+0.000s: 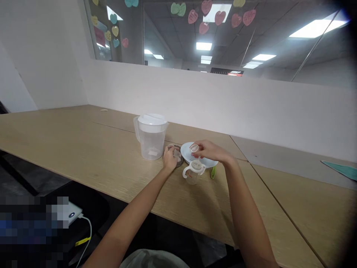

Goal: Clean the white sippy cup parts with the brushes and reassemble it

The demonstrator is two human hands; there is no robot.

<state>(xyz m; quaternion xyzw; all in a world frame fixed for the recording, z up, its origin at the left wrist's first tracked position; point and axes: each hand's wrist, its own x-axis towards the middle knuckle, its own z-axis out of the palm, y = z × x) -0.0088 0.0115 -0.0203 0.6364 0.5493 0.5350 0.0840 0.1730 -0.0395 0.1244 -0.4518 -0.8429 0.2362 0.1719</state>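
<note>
Your forearms (pixel 143 210) flank cup (pixel 192 178); right hand (pixel 208 149), 1 o'clock, pinches clear disc (pixel 194 148), likely for control; left hand (pixel 169 158), 10, grip unclear.

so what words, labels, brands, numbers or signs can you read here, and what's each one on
None can be read.
Heart notes: faint marks, too small to read.
Red strip: too blurred to read.
Cup: reddish marks, too small to read.
Jug: pale patch low down, no readable text.
White device: small dark mark, too small to read.
</note>
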